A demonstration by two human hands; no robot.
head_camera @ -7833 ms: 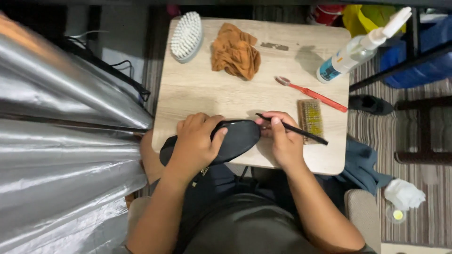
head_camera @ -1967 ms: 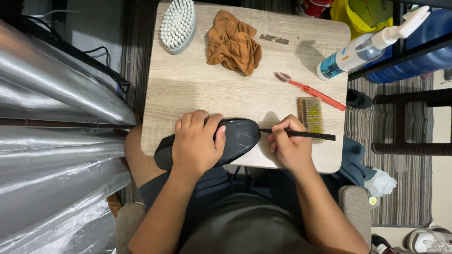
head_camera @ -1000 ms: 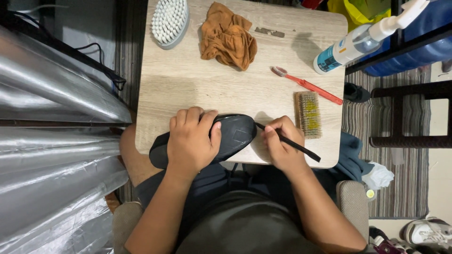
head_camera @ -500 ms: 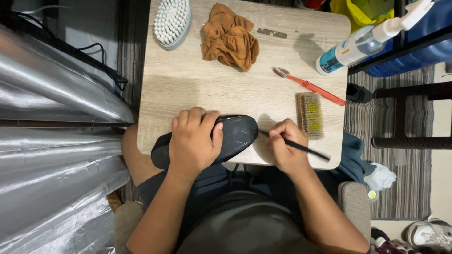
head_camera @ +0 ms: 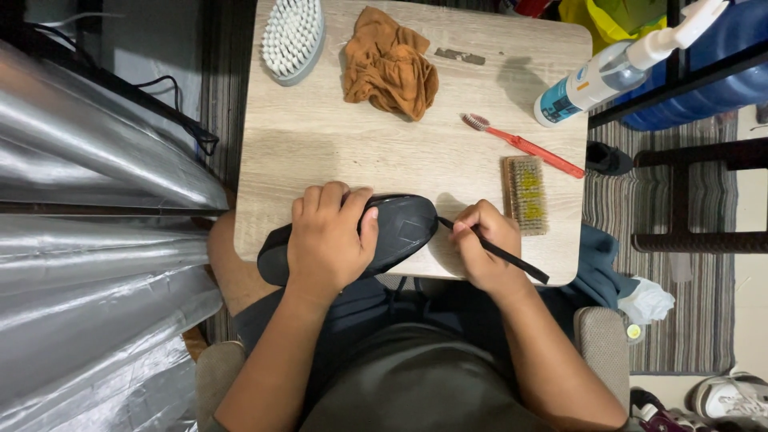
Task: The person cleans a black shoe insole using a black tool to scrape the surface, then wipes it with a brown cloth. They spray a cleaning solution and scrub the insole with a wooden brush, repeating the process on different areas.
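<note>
Head view is looking straight down on a small light wooden table (head_camera: 336,152), with the person sitting at its 6 o'clock edge. A black shoe (head_camera: 400,232) is lying sole-up across that near edge, its heel end hanging off toward 8 o'clock. The left hand (head_camera: 330,240) is pressing down flat on the sole, fingers close together and curling over the far side, thumb lying along the sole. At 3 o'clock from the shoe, the right hand (head_camera: 484,250) is pinching a thin black stick-like tool (head_camera: 512,258) between thumb and fingers; its tip is touching the shoe's toe end, while the handle is pointing out toward 4 o'clock.

Just beside the right hand, at 1 o'clock, a small wooden-backed bristle brush (head_camera: 525,194) is lying. A red toothbrush (head_camera: 524,145) is resting beyond it. A crumpled brown cloth (head_camera: 390,66) is sitting at 12 o'clock, a white scrubbing brush (head_camera: 293,36) at 11 o'clock, and a white spray bottle (head_camera: 608,72) at 2 o'clock.
</note>
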